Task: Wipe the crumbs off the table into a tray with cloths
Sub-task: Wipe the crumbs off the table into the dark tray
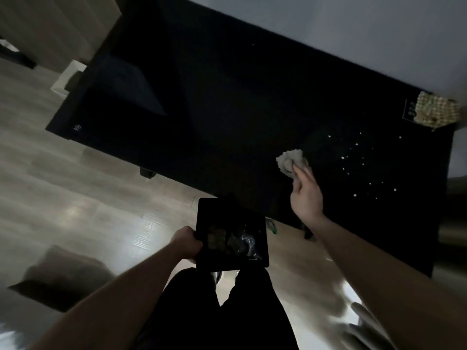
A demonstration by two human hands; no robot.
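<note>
A black table fills the upper middle of the head view. White crumbs lie scattered on its right part. My right hand grips a crumpled pale cloth on the tabletop, just left of the crumbs. My left hand grips the left edge of a black tray, held below the table's near edge above my legs. The tray holds some dark bits and a shiny wrapper.
A yellow checked cloth lies at the table's far right corner. A dark cushion or box sits on the table's left part. Pale wooden floor spreads to the left, with a dark box on it. A white wall lies beyond.
</note>
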